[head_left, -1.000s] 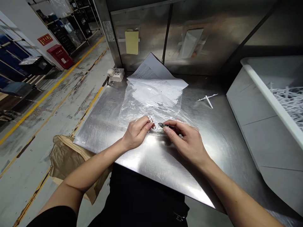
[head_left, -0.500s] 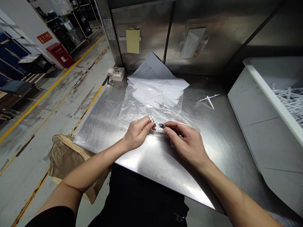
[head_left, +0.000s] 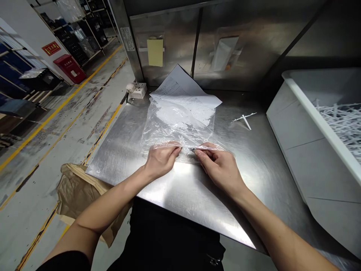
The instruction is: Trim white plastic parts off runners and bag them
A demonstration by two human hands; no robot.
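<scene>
A clear plastic bag [head_left: 175, 126] with small white parts in it lies on the steel table [head_left: 113, 139]. At the bag's near edge, the fingers of my left hand [head_left: 162, 160] are pinched under the film; what they grip is too small to name. My right hand [head_left: 218, 162] is closed round a small dark tool [head_left: 194, 150], mostly hidden by its fingers, also at the bag's mouth. Between the hands, small white pieces [head_left: 184, 145] show in the bag. A printed sheet [head_left: 180, 84] lies beyond and partly beneath the bag.
A white branched plastic piece [head_left: 246, 121] rests on the table to the right. Beyond it stands a large grey bin [head_left: 299, 139] holding many white pieces [head_left: 338, 120]. A socket block [head_left: 138, 90] sits at the back left. A brown paper bag [head_left: 81, 192] is below the left edge.
Both hands have gone in under the bag's near film edge. The white piece that was between my fingers is no longer distinct there. The view has shifted slightly.
</scene>
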